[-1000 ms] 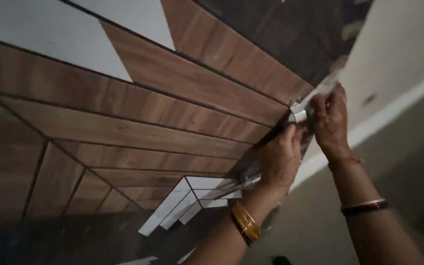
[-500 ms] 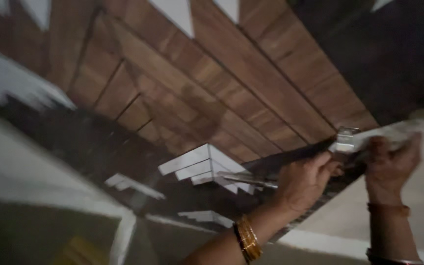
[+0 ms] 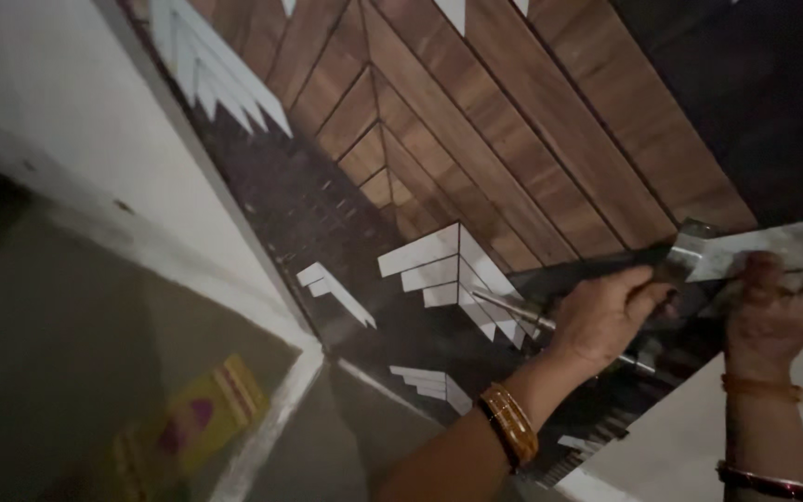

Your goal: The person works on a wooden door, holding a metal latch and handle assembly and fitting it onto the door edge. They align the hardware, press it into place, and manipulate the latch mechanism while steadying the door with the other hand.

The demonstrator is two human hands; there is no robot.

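Observation:
A door point(image 3: 476, 121) with brown wooden slats in a chevron pattern, dark panels and white stepped inlays fills the view, tilted. My left hand point(image 3: 606, 316), with gold bangles at the wrist, is closed around a long metal bolt rod point(image 3: 511, 305) that runs along the door's dark lower panel. My right hand point(image 3: 778, 307), also with bangles, has its fingers curled on a silver metal latch plate point(image 3: 699, 253) at the door's edge, just right of the left hand. The two hands are close together but apart.
A pale wall point(image 3: 67, 139) and door frame point(image 3: 225, 232) run along the left. Below lies a dim grey floor with a yellow patterned mat point(image 3: 197, 423). A light surface point(image 3: 680, 437) shows at the bottom right beside my right arm.
The view has swung, so the door now tilts the other way and the floor and wall show at left. Both hands have stayed at the bolt and latch and spread slightly apart.

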